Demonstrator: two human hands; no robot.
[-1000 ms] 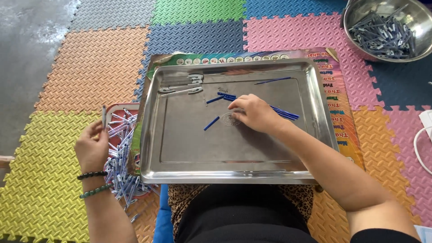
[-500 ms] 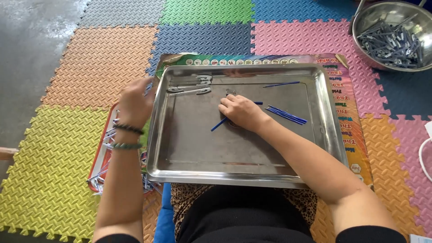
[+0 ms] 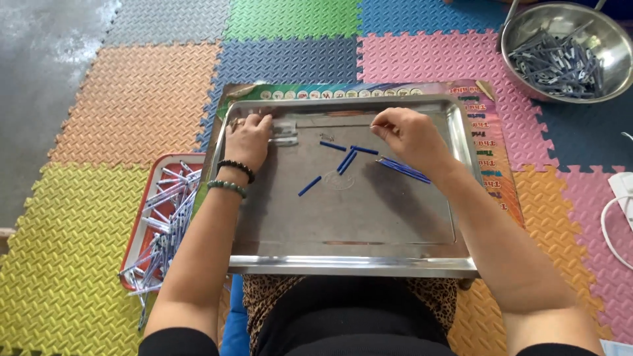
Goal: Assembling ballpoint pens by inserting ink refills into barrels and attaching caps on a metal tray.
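Note:
A steel tray (image 3: 349, 266) lies across my lap. Several short blue tubes (image 3: 346, 160) are scattered on its middle, with a longer pair (image 3: 403, 169) lying under my right wrist. My left hand (image 3: 249, 138) rests at the tray's far left corner, fingers curled on a few clear pen barrels (image 3: 285, 132). My right hand (image 3: 409, 135) hovers near the far rim, its thumb and forefinger pinched on a small thin piece (image 3: 374, 125) too small to identify. A tiny spring-like bit (image 3: 326, 137) lies between the hands.
A red tray (image 3: 135, 231) heaped with clear pen parts (image 3: 165, 217) sits on the floor at the left. A steel bowl (image 3: 567, 49) of grey parts stands at the far right. Coloured foam mats cover the floor. A white cable (image 3: 620, 211) lies at the right edge.
My left hand came from the red tray to the steel tray's far left corner. My right hand lifted off the blue tubes and shifted right toward the far rim, fingers pinched.

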